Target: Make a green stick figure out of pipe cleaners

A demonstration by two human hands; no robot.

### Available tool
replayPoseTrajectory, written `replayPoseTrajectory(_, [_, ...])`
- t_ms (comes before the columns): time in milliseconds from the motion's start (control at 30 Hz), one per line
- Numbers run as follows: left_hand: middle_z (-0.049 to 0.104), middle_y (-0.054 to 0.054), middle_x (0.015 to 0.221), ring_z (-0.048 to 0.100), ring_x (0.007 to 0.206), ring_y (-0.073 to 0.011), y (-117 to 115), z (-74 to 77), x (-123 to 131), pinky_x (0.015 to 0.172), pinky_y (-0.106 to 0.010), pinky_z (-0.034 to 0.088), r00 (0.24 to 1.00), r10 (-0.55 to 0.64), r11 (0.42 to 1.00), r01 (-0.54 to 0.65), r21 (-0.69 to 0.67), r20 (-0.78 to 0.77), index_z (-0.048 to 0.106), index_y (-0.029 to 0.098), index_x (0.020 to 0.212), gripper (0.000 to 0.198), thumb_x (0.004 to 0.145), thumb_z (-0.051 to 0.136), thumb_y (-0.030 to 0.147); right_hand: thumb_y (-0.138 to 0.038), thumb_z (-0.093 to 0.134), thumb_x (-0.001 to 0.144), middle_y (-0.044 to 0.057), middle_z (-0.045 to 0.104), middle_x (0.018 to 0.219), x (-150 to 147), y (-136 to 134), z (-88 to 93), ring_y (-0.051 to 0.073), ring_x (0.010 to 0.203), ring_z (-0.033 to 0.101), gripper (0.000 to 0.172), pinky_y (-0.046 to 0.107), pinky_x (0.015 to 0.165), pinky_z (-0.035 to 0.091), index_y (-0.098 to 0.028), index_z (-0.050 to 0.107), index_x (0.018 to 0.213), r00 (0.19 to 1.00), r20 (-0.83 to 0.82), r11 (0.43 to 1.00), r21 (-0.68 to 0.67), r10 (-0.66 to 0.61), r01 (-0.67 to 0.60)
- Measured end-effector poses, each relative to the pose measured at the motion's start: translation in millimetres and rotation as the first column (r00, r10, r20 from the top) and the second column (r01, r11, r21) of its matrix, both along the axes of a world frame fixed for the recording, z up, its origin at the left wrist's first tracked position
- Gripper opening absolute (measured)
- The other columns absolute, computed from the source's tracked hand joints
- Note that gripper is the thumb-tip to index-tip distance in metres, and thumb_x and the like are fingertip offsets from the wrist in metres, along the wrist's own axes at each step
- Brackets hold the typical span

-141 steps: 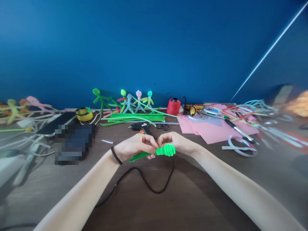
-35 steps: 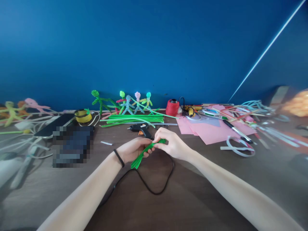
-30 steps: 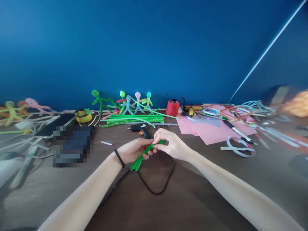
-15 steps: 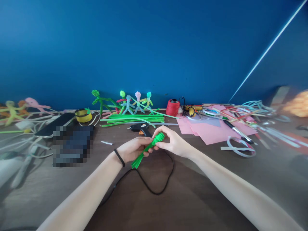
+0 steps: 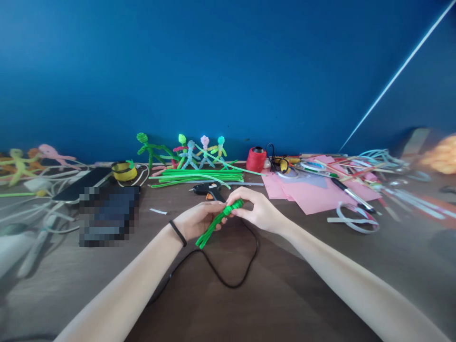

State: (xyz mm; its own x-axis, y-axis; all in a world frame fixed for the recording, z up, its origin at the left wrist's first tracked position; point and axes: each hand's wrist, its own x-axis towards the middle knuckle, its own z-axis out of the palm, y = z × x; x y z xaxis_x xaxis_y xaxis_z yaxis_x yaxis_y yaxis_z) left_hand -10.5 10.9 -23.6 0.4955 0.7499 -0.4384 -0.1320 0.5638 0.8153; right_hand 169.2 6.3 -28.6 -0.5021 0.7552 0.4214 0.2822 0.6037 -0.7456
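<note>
Our left hand (image 5: 197, 219) pinches the green bundle (image 5: 210, 230) near its middle, our right hand (image 5: 259, 211) its coiled end. We hold it over the table (image 5: 285, 294), nearer us than the glue gun (image 5: 204, 188); green stems (image 5: 199, 177) and small figures (image 5: 191, 153) line the far edge.

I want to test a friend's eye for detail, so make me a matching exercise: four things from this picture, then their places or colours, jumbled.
Things:
1. Glue gun
2. Green pipe-cleaner bundle
3. Spool
4. Stretchy-looking band

Places or colours:
A. Held in the left hand and right hand
B. Around the left wrist
C. Black and orange
D. Wound in red

Pairs: 1-C, 2-A, 3-D, 4-B
</note>
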Motion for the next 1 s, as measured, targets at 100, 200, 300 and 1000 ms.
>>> replayPoseTrajectory(100, [0.059, -0.003, 0.071, 0.052, 0.054, -0.0075, -0.3, -0.9, -1.1, 0.049, -0.018, 0.039, 1.0, -0.013, 1.0, 0.013, 0.014, 0.022, 0.058, 0.013, 0.072, 0.004, 0.07, 0.059, 0.016, -0.016, 0.055, 0.074, 0.004, 0.056, 0.09, -0.1, -0.3, 0.5, 0.014, 0.084, 0.053, 0.011, 0.03, 0.079, 0.041, -0.019, 0.057, 0.085, 1.0, -0.004, 1.0, 0.011, 0.007, -0.007])
replayPoseTrajectory(200, [0.058, -0.003, 0.07, 0.052, 0.055, -0.0075, -0.2, -1.6, -2.4, 0.05, -0.018, 0.039, 0.999, -0.021, 1.0, 0.02, 0.02, 0.04, 0.058, 0.012, 0.073, 0.006, 0.068, 0.061, 0.015, -0.017, 0.056, 0.074, 0.003, 0.057, 0.089, -0.2, -0.4, 0.5, 0.014, 0.082, 0.053, 0.012, 0.029, 0.078, 0.041, -0.019, 0.057, 0.086, 1.0, 0.002, 1.0, 0.003, -0.003, 0.003])
replayPoseTrajectory(300, [0.057, -0.002, 0.067, 0.052, 0.054, -0.0073, 0.3, -2.0, -3.5, 0.05, -0.018, 0.039, 0.998, -0.048, 0.998, 0.046, 0.039, 0.043, 0.058, 0.012, 0.071, 0.007, 0.066, 0.063, 0.015, -0.018, 0.057, 0.073, 0.003, 0.057, 0.087, -0.1, -0.6, 0.5, 0.013, 0.082, 0.053, 0.014, 0.028, 0.077, 0.041, -0.018, 0.057, 0.087, 1.0, 0.008, 1.0, -0.012, -0.007, 0.007])
replayPoseTrajectory(1000, [0.054, 0.0, 0.059, 0.049, 0.05, -0.0063, -1.9, 1.3, -0.7, 0.051, -0.019, 0.037, 0.993, -0.069, 0.985, 0.084, 0.151, -0.099, 0.058, 0.01, 0.065, 0.006, 0.065, 0.063, 0.014, -0.018, 0.057, 0.074, 0.004, 0.056, 0.09, 1.2, -0.7, -0.3, 0.013, 0.085, 0.053, 0.014, 0.028, 0.079, 0.042, -0.018, 0.06, 0.088, 0.995, 0.08, 0.991, 0.116, 0.053, -0.062])
